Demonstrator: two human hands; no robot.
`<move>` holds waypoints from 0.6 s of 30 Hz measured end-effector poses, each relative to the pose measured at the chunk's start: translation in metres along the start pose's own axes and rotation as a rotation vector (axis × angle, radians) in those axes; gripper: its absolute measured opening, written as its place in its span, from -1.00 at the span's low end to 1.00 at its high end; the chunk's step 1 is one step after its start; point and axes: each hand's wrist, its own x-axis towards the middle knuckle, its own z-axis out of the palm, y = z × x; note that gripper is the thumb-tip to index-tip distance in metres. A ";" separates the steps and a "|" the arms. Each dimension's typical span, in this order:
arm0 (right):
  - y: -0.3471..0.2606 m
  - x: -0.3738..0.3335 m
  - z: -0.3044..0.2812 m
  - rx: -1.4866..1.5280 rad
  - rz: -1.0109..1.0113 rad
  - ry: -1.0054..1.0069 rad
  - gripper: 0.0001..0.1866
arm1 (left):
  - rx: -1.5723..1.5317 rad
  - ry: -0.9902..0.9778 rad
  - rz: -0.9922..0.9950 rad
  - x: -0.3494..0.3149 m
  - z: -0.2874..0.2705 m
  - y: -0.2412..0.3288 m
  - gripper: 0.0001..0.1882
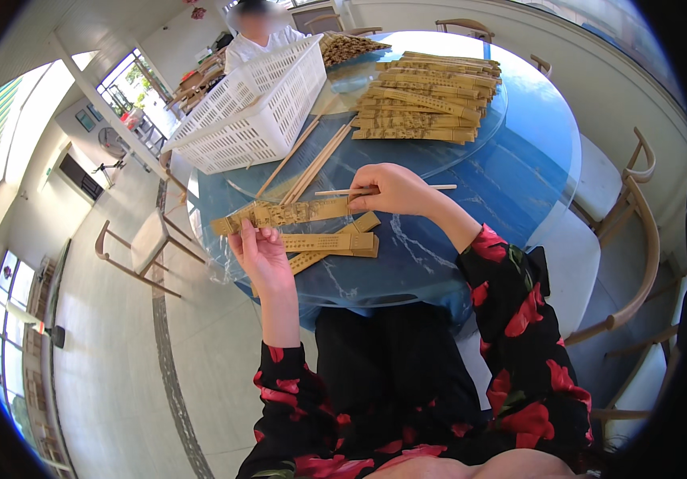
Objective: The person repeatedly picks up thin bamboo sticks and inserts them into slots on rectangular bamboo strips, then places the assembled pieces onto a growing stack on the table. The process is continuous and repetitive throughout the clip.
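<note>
My left hand (262, 259) pinches the left part of a long, flat, gold-brown paper chopstick sleeve (305, 211) with dark print. At the sleeve's right end is my right hand (391, 190), its fingers closed around pale wooden chopsticks (444, 187) that stick out on both sides of the hand. Those fingertips also touch the sleeve's end; whether one or two sticks are held I cannot tell. Below, several more paper sleeves (327, 242) lie crossed on the table. Loose chopsticks (318, 165) rest just beyond my hands.
A white slotted plastic basket (275, 124) stands at the far left of the round, blue marbled table (511, 180). Behind my right hand lies a large pile of sleeves (431, 92), with bundled sticks (347, 49) farther back. A person (259, 40) sits opposite. Wooden chairs (148, 239) surround the table.
</note>
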 end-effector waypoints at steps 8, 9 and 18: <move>-0.010 0.001 0.006 0.259 0.111 -0.243 -0.80 | 0.345 -0.380 -0.430 -0.045 0.025 -0.025 -0.82; -0.011 -0.001 0.004 0.279 0.118 -0.275 -0.80 | 0.363 -0.389 -0.429 -0.048 0.024 -0.029 -0.82; -0.007 -0.005 0.006 0.396 0.168 -0.310 -0.73 | 0.232 -0.188 -0.342 -0.054 0.014 -0.028 -0.87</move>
